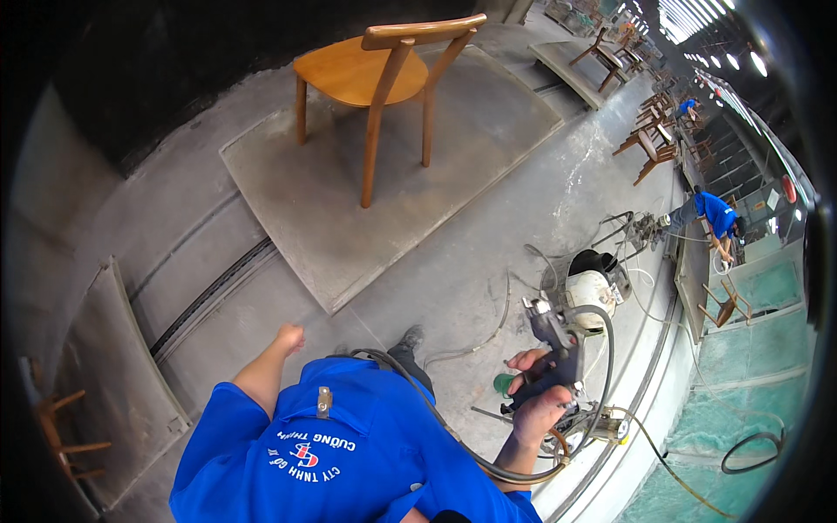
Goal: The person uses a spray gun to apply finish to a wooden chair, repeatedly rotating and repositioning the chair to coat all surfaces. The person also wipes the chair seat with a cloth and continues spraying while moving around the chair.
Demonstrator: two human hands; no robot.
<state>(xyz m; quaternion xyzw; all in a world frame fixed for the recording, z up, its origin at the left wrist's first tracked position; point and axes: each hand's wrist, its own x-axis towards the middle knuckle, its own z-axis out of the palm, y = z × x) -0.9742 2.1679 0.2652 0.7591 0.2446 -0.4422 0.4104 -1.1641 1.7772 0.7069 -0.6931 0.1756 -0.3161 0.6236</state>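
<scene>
In my right hand (pixel 538 420) is a dark spray gun (pixel 558 344), held up at my right side with the fingers wrapped round its grip. A hose (pixel 608 349) loops from the gun down past my wrist. My left hand (pixel 292 338) hangs at my left side, curled closed, with nothing visible in it. Ahead of me a wooden chair (pixel 375 74) with a light brown seat and a curved backrest stands upright on a flat grey board (pixel 288 200). Neither hand touches the chair.
Right of me stand a white pressure pot (pixel 591 298) and a black bucket (pixel 595 261), with hoses across the floor. A floor track (pixel 214 292) runs under the board. Another board (pixel 122 383) lies left. A co-worker in blue (pixel 717 213) bends near a small chair (pixel 725 305).
</scene>
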